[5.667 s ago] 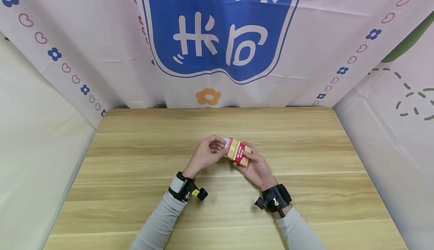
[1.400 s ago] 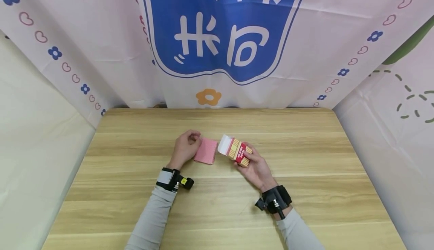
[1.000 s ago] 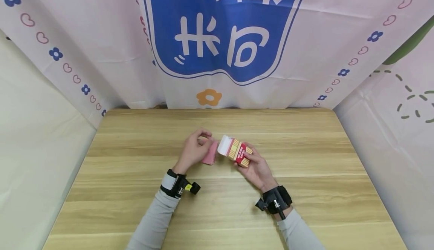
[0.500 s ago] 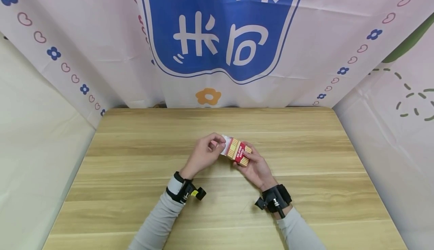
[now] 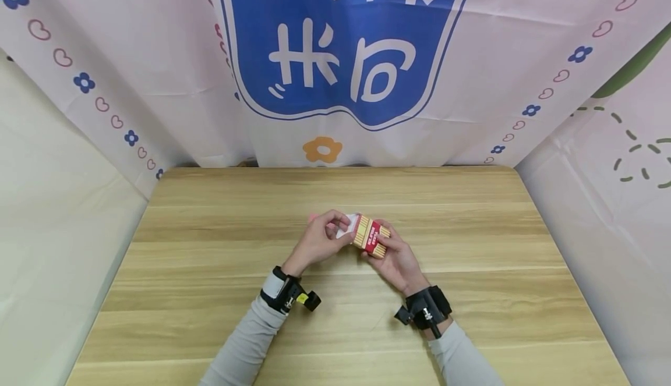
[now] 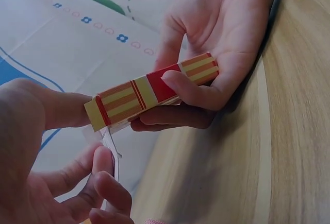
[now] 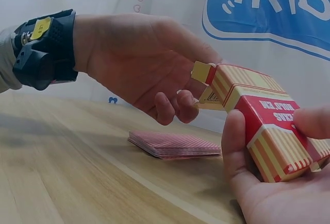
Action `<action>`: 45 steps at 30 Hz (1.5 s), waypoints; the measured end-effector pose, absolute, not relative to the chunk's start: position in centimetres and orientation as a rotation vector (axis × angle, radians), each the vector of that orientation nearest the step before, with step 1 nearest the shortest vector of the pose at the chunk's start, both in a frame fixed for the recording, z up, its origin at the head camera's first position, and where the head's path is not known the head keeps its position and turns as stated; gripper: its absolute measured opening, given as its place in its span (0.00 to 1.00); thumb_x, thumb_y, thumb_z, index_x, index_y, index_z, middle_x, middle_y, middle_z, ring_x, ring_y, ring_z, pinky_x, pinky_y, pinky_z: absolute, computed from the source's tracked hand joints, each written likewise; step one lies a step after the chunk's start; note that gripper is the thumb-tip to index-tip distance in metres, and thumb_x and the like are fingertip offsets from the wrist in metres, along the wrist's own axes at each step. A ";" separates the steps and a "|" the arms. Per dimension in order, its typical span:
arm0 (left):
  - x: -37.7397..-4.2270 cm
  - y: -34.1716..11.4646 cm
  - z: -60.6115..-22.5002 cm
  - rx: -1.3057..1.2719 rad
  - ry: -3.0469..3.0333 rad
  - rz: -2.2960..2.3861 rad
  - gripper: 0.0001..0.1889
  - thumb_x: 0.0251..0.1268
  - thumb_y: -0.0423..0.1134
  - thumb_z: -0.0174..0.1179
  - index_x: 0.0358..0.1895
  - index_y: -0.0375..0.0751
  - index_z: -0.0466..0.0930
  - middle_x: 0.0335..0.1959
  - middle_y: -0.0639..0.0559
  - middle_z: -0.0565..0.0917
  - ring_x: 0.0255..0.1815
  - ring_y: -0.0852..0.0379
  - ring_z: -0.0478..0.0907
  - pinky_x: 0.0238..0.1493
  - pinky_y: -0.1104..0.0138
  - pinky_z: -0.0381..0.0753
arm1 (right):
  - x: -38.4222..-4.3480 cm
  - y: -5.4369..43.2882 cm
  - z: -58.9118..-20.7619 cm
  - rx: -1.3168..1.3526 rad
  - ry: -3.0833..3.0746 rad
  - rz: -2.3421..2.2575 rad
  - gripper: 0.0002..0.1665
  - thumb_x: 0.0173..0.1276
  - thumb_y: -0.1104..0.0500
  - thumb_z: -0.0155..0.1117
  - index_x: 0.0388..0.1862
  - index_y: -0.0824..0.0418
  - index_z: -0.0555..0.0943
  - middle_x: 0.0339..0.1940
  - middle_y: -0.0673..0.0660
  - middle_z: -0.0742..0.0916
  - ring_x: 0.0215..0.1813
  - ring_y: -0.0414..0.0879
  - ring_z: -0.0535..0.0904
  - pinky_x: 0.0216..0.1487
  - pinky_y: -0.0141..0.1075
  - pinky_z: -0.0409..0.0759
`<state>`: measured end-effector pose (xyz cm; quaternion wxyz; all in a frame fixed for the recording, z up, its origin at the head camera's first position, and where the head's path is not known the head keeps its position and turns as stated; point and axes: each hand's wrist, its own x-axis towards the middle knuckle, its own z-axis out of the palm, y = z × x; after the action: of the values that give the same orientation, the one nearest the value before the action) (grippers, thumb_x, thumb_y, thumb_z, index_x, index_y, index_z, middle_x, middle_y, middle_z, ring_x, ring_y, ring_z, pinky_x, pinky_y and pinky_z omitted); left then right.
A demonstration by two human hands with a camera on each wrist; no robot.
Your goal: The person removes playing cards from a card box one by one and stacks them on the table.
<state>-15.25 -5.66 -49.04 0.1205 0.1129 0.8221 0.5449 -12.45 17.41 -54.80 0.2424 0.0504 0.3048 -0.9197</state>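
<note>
A red and yellow striped playing-card box (image 5: 371,237) is gripped in my right hand (image 5: 396,261), tilted, with its end toward the left hand. Printed lettering shows on its red band in the right wrist view. At that end my left hand (image 5: 315,241) reaches in, thumb and fingers about the white inside of the flap (image 6: 111,149). In the left wrist view one digit lies along the box end, and the other fingers curl beneath by the flap. A pink-backed deck of cards (image 7: 172,144) lies stacked on the table under the left hand, mostly covered in the head view.
The wooden table (image 5: 236,339) carries the deck. White printed cloth (image 5: 461,83) with a blue emblem hangs behind its far edge, and pale cloth walls stand at both sides. Each wrist wears a black camera strap (image 5: 427,307).
My left hand was at the deck on the table a little over a second ago; it has moved right to the box's flap. The right hand keeps the card box in the same place.
</note>
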 end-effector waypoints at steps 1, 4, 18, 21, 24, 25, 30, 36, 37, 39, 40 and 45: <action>-15.3 -5.6 -49.1 0.329 2.395 1.598 0.14 0.66 0.37 0.73 0.51 0.41 0.83 0.45 0.49 0.86 0.36 0.57 0.77 0.38 0.68 0.78 | -12.4 17.4 -54.8 0.132 0.844 -2.510 0.22 0.87 0.65 0.42 0.71 0.46 0.65 0.81 0.61 0.64 0.66 0.51 0.79 0.55 0.40 0.85; -15.3 -5.6 -49.2 0.320 2.391 1.601 0.14 0.66 0.36 0.73 0.51 0.40 0.83 0.44 0.48 0.86 0.37 0.57 0.77 0.39 0.69 0.79 | -12.4 17.4 -54.8 0.121 0.870 -2.497 0.22 0.86 0.65 0.43 0.71 0.46 0.65 0.81 0.62 0.63 0.66 0.52 0.79 0.55 0.40 0.85; -15.4 -6.4 -48.7 0.286 2.391 1.632 0.10 0.70 0.36 0.70 0.50 0.40 0.87 0.43 0.48 0.89 0.36 0.49 0.83 0.34 0.64 0.84 | -12.4 17.2 -54.9 0.157 0.872 -2.514 0.25 0.87 0.65 0.43 0.75 0.47 0.62 0.81 0.59 0.66 0.67 0.51 0.79 0.56 0.41 0.83; -15.4 -6.7 -48.4 0.237 2.358 1.673 0.09 0.72 0.38 0.69 0.49 0.40 0.90 0.40 0.46 0.90 0.33 0.40 0.86 0.30 0.58 0.88 | -12.4 17.2 -54.8 0.166 0.872 -2.519 0.25 0.87 0.64 0.43 0.76 0.47 0.61 0.81 0.59 0.66 0.67 0.51 0.79 0.56 0.40 0.83; -15.4 -7.0 -48.1 0.199 2.326 1.694 0.10 0.74 0.41 0.69 0.48 0.39 0.91 0.36 0.41 0.91 0.31 0.33 0.87 0.29 0.53 0.90 | -12.4 17.2 -54.8 0.177 0.876 -2.521 0.24 0.87 0.64 0.44 0.75 0.45 0.62 0.80 0.58 0.67 0.67 0.51 0.79 0.56 0.40 0.84; -15.4 -7.1 -48.1 0.192 2.326 1.694 0.10 0.74 0.42 0.69 0.47 0.39 0.92 0.35 0.39 0.91 0.31 0.32 0.87 0.29 0.52 0.90 | -12.4 17.2 -54.8 0.179 0.877 -2.522 0.24 0.87 0.64 0.44 0.74 0.45 0.63 0.80 0.58 0.67 0.67 0.51 0.79 0.56 0.40 0.84; -15.2 -7.5 -47.5 0.202 2.360 1.689 0.10 0.75 0.42 0.67 0.46 0.39 0.92 0.32 0.32 0.90 0.29 0.33 0.88 0.30 0.51 0.90 | -12.4 17.3 -54.9 0.188 0.877 -2.526 0.24 0.87 0.63 0.44 0.74 0.44 0.63 0.80 0.58 0.67 0.67 0.50 0.80 0.56 0.39 0.85; -15.4 -8.3 -47.0 0.252 2.562 1.636 0.06 0.69 0.37 0.69 0.42 0.40 0.92 0.37 0.46 0.92 0.38 0.53 0.89 0.44 0.61 0.89 | -12.3 17.2 -54.8 0.197 0.866 -2.530 0.25 0.87 0.64 0.43 0.75 0.44 0.63 0.80 0.57 0.66 0.68 0.50 0.78 0.56 0.39 0.85; -15.5 -8.5 -47.0 0.255 2.572 1.647 0.06 0.68 0.35 0.69 0.43 0.39 0.92 0.37 0.46 0.92 0.40 0.53 0.89 0.46 0.62 0.89 | -12.3 17.2 -54.8 0.199 0.862 -2.533 0.25 0.87 0.64 0.43 0.75 0.44 0.63 0.80 0.57 0.66 0.69 0.51 0.77 0.56 0.39 0.85; -15.7 -8.8 -46.9 0.251 2.571 1.682 0.07 0.66 0.32 0.68 0.44 0.36 0.90 0.38 0.44 0.90 0.42 0.51 0.88 0.48 0.64 0.89 | -12.2 17.2 -54.8 0.205 0.856 -2.537 0.26 0.86 0.65 0.43 0.75 0.44 0.64 0.81 0.58 0.65 0.70 0.51 0.76 0.55 0.39 0.85; -15.8 -9.0 -46.9 0.242 2.550 1.711 0.08 0.65 0.31 0.68 0.45 0.34 0.89 0.39 0.43 0.89 0.42 0.49 0.88 0.47 0.64 0.89 | -12.2 17.2 -54.8 0.207 0.857 -2.538 0.26 0.86 0.65 0.42 0.75 0.44 0.64 0.81 0.58 0.64 0.70 0.51 0.76 0.55 0.39 0.85; -16.4 -9.8 -46.8 0.147 2.441 1.847 0.11 0.67 0.29 0.64 0.50 0.30 0.84 0.44 0.39 0.85 0.39 0.43 0.91 0.43 0.61 0.90 | -12.3 17.2 -54.8 0.205 0.870 -2.538 0.27 0.87 0.65 0.43 0.78 0.45 0.61 0.81 0.57 0.64 0.71 0.51 0.75 0.56 0.40 0.84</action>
<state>-16.38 -9.81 -46.78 0.0386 0.0479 0.7960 0.6022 -12.30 17.18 -54.76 0.2236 0.0743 0.3152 -0.9193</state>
